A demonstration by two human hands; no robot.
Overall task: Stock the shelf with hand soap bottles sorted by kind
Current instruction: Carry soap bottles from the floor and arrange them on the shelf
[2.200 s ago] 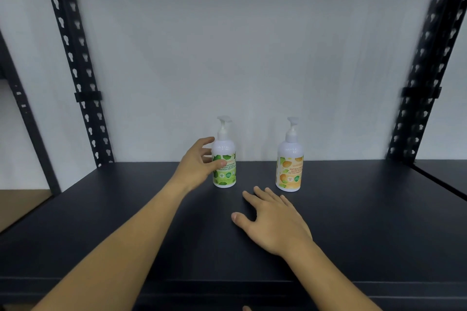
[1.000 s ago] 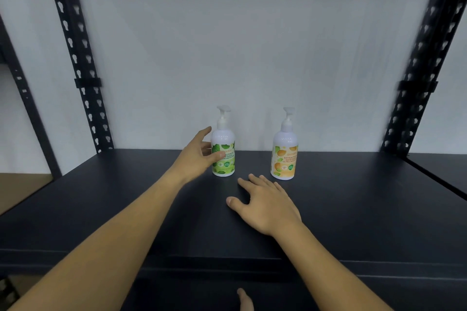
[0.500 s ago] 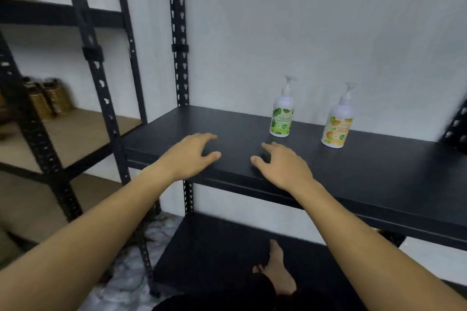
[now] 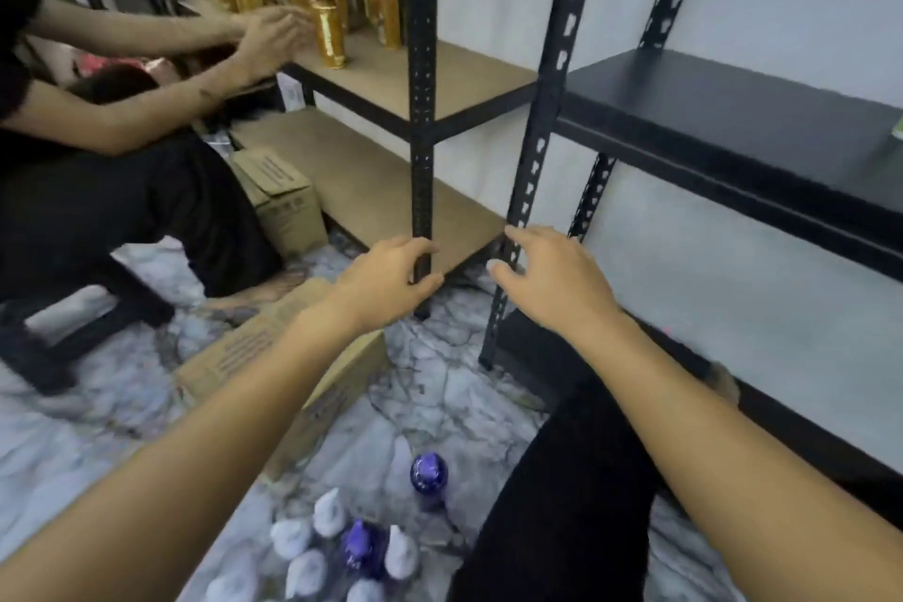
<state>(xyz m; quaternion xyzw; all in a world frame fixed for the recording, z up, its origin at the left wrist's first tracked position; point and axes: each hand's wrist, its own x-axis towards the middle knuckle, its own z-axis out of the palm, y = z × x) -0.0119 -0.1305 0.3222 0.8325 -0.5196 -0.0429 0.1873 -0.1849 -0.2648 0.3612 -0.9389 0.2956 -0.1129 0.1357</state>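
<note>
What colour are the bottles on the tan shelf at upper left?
Gold bottles with dark caps, clearest in the head view.

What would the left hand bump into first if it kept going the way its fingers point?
Probably the black shelf post right past the left hand: its fingertips overlap it in the picture. Depth is unclear, so it may still be short of it.
</note>
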